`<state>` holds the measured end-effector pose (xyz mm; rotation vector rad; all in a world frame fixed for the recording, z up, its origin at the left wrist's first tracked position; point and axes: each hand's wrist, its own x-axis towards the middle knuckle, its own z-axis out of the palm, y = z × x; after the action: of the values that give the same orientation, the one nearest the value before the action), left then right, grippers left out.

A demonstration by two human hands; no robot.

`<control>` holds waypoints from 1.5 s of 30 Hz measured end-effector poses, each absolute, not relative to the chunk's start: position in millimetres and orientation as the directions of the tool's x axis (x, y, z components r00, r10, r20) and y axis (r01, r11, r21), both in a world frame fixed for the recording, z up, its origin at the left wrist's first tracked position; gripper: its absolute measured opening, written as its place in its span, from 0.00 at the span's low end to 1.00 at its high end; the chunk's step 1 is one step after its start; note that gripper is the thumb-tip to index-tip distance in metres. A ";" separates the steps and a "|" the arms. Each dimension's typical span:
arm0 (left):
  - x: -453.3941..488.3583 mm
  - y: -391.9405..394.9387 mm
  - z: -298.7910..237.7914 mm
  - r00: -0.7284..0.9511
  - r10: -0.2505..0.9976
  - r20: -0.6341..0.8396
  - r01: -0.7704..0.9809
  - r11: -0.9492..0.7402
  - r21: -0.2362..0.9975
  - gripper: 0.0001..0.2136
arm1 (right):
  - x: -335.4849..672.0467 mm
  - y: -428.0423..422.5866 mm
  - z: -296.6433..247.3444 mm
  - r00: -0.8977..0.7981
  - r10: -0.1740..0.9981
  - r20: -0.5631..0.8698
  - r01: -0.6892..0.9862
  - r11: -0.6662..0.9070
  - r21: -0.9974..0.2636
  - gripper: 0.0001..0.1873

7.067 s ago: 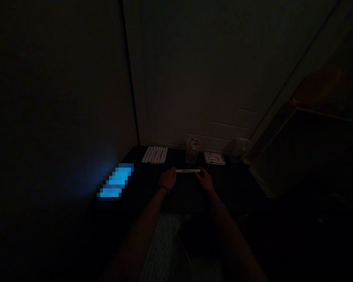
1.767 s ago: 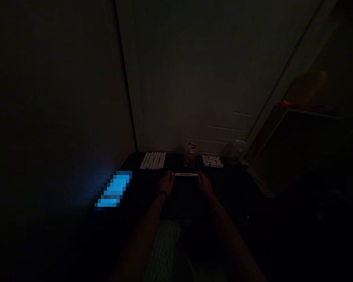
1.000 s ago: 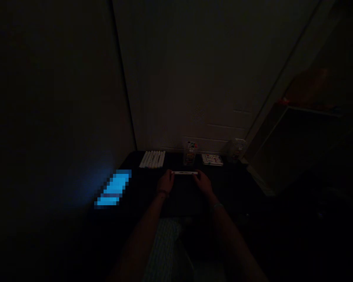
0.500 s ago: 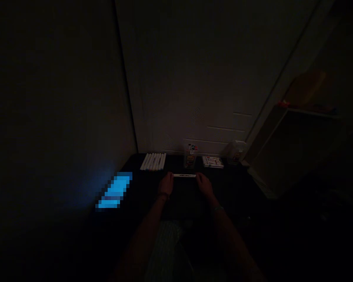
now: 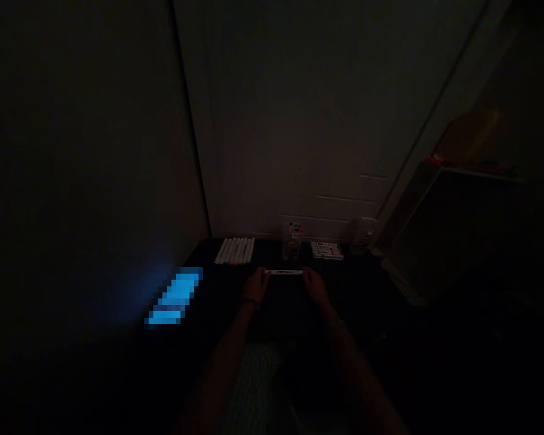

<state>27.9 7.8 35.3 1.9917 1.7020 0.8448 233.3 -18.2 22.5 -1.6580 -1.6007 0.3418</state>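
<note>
A white marker with dark print along its side lies crosswise between my two hands, close above the dark table. My left hand is closed on its left end, and my right hand grips the right end. Beyond my left hand several white markers lie side by side in a row. Straight behind the held marker stands a clear container with several coloured-tipped markers in it. The room is very dark, so fine finger detail is hard to make out.
A flat white pack with coloured print lies right of the container. Farther right stands another clear container. A glowing blue screen, blurred into blocks, is at the left. A wall rises behind the table; a shelf unit stands right.
Both hands stay on the marker in nearly the same place. The whole view has shifted very slightly, and the print on the marker looks a little different.
</note>
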 end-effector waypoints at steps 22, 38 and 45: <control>25.7 13.6 25.7 0.103 0.966 0.238 0.744 -0.234 0.626 0.12 | 232.5 -16.5 22.9 0.187 0.930 0.316 0.729 0.084 -0.679 0.18; 26.2 8.2 32.4 0.097 0.972 0.215 0.757 -0.212 0.618 0.13 | 231.5 -18.0 25.2 0.198 0.935 0.295 0.716 0.067 -0.695 0.18; 26.2 10.3 27.7 0.117 0.962 0.246 0.750 -0.248 0.613 0.13 | 231.8 -19.3 27.6 0.206 0.933 0.295 0.721 0.059 -0.691 0.18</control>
<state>26.2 10.3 27.7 2.0641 1.6697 0.8754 231.8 -19.3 27.6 -1.7095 -1.5638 0.3474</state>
